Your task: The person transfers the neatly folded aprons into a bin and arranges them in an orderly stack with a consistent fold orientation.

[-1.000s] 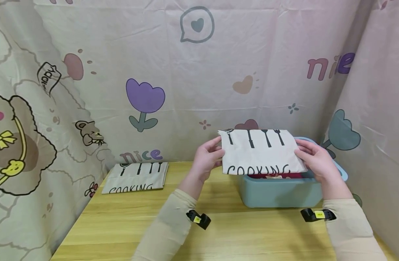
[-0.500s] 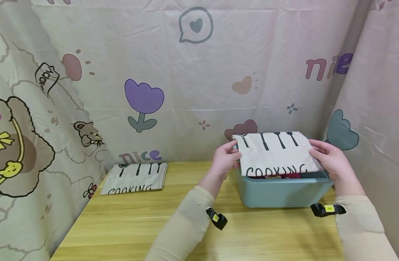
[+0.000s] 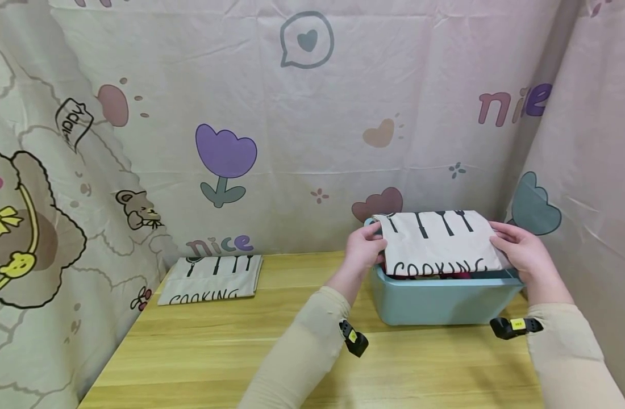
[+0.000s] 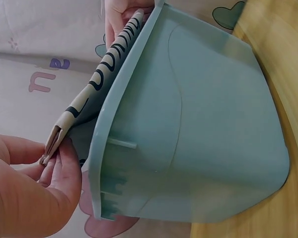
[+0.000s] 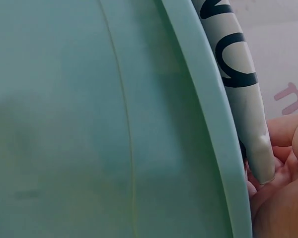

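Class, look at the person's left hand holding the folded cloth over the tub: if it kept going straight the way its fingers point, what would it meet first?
Probably the folded cloth itself, which the left hand already pinches at its edge.

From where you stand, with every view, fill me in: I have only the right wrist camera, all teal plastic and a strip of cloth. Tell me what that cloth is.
Observer: A folded cream cloth printed COOKING, lying flat over the top of the teal bin.
Operator: Report the other hand.
Observer: The left hand pinches the cloth's left edge; the right hand holds the opposite edge.
Operator: Say what's in the bin.
Observer: Something dark red shows just under the cloth; I cannot tell what.
Operator: List anything else on the table.
Observer: A second folded COOKING cloth lies at the far left.
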A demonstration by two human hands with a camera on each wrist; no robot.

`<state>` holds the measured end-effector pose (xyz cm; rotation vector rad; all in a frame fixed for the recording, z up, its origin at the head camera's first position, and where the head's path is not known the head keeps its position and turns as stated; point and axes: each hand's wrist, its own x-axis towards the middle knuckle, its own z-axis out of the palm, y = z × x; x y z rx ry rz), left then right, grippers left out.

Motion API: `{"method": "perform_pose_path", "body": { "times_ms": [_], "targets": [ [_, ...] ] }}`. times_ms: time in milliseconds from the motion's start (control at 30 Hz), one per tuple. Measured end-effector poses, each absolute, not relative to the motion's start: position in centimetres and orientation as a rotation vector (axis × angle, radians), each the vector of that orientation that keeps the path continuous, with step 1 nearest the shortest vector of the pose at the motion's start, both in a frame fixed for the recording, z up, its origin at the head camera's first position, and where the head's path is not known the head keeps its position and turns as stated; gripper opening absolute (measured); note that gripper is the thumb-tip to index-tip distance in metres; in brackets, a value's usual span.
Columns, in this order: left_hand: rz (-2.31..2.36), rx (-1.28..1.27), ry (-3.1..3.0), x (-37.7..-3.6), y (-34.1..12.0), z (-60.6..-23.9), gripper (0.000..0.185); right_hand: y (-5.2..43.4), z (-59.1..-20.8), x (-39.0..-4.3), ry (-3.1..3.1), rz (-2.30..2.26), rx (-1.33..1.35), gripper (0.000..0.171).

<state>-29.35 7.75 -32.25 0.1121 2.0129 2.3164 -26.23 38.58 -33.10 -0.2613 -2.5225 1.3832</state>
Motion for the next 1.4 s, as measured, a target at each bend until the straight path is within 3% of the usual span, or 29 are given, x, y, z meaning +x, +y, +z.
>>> {"method": "perform_pose_path", "body": {
  "times_ms": [400,633,1000,1400],
  "targets": [
    [2.139,0.137,2.184,-29.6,8.3,-32.1,0.041,39.2,-33.4,-26.8,-2.594,1.270,-0.253,0.053],
    [1.840,0.292,2.447,-29.0,7.3,-31.9,0.038,38.3,-33.3,-26.4,-2.711,0.842,-0.125,0.046],
    [1.867,0.562,2.539,-27.9,5.8,-31.7,0.034,36.3,-32.7,-25.7,-2.711,0.813,0.032,0.053],
    [1.738,0.793,2.691,-27.0,4.3,-31.8,0.036,33.4,-31.2,-24.7,-2.657,0.791,0.209,0.049]
  ]
}}
